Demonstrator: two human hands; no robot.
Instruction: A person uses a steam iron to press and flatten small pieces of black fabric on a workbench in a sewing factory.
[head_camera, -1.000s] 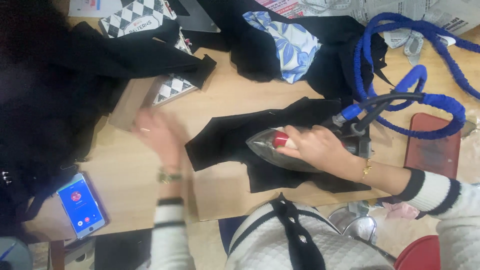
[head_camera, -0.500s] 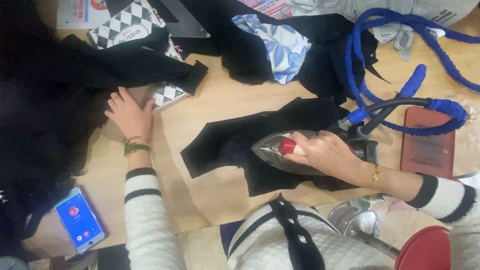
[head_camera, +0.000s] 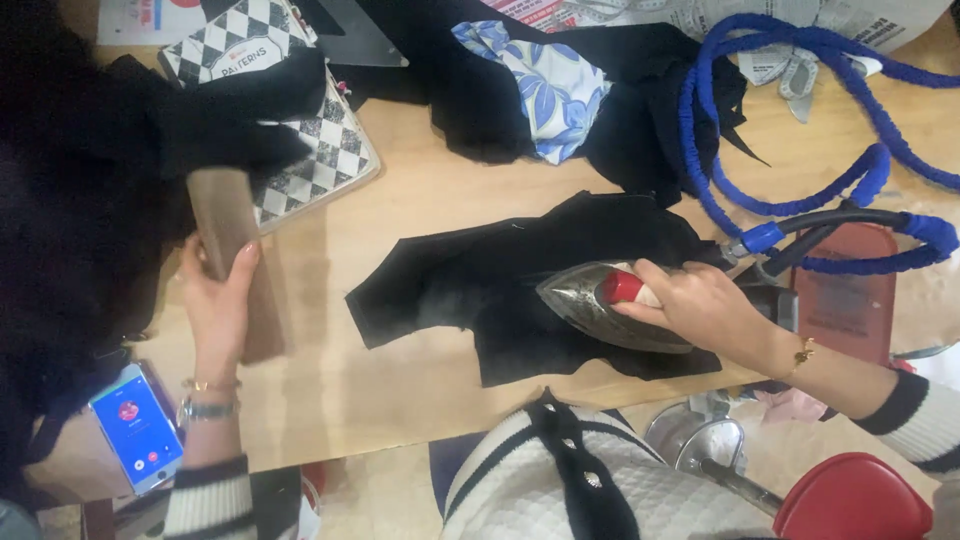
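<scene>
- right hand (head_camera: 705, 305): at centre right of the frame, fingers closed around the red handle of the iron (head_camera: 610, 305); a gold bracelet sits at the wrist.
- iron: metal soleplate flat on the black fabric piece (head_camera: 520, 275), pointed tip aimed toward the left of the frame; its rear end meets a dark hose and the blue cord (head_camera: 790, 120).
- black fabric piece: lies spread on the wooden table (head_camera: 420, 220) at mid-frame, partly under the iron.
- left hand (head_camera: 215, 305): at centre left, fingers wrapped around the lower part of a brown wooden block (head_camera: 225, 235); the block is lifted and blurred, so its exact contact with the table cannot be told. a watch and a thin bangle are at the wrist.
- blue cord: loops across the upper right of the frame, above a reddish pad (head_camera: 850, 295) at the right edge.
- checkered pattern box (head_camera: 310, 130): upper left, partly covered by dark cloth, just above the wooden block.
- blue floral fabric (head_camera: 555, 85): top centre, resting on a pile of black cloth.
- phone (head_camera: 135, 425): lower left, screen lit, lying near the left wrist.
</scene>
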